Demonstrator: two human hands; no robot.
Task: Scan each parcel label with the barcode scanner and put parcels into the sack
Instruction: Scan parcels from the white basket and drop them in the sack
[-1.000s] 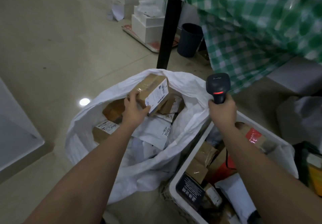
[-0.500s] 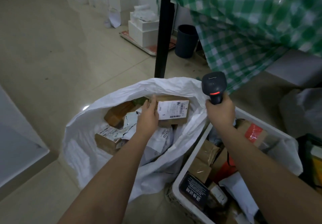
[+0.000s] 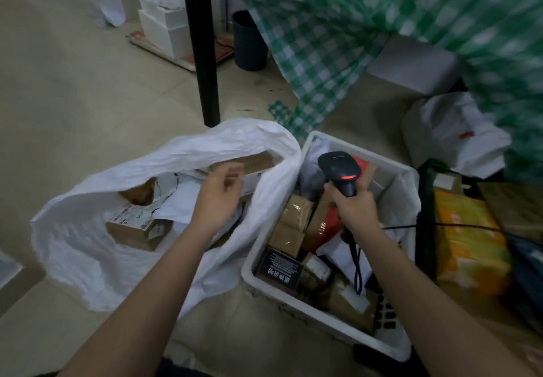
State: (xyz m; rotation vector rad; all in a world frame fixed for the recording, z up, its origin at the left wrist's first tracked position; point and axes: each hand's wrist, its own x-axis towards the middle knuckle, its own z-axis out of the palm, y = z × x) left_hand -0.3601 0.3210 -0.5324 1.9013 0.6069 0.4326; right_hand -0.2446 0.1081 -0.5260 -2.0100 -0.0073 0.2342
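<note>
- Here, in the head view, the left hand (image 3: 219, 193) is hovering over the mouth of the white sack (image 3: 88, 247), fingers loose and spread, gripping nothing; it is blurred, so exactly how the fingertips lie is not clear.
- Just beyond those fingers a brown parcel (image 3: 252, 162) is lying inside the sack against the far wall, apparently apart from the hand, which suggests this one is already dropped in.
- Further parcels are resting lower in the sack, among them a labelled carton (image 3: 132, 224) toward the left side.
- The sack is standing slumped open on the floor, touching the white crate (image 3: 311, 315), probably so that a parcel needs only a short carry across.
- The right hand (image 3: 351, 203) is clenching the handle of the barcode scanner (image 3: 340, 171), head tipped forward over the crate with its red light glowing, and its cable trailing down toward the wrist.
- It is likely being kept raised there so the next label can be read at once.
- The crate is holding the unscanned stock: brown packets (image 3: 293, 215), a red-wrapped parcel (image 3: 323, 227) and a black box with white print (image 3: 279, 268), all lying below and beside the scanner hand, well within its reach.
- To the right an orange package (image 3: 467, 238) is sitting outside the crate.
</note>
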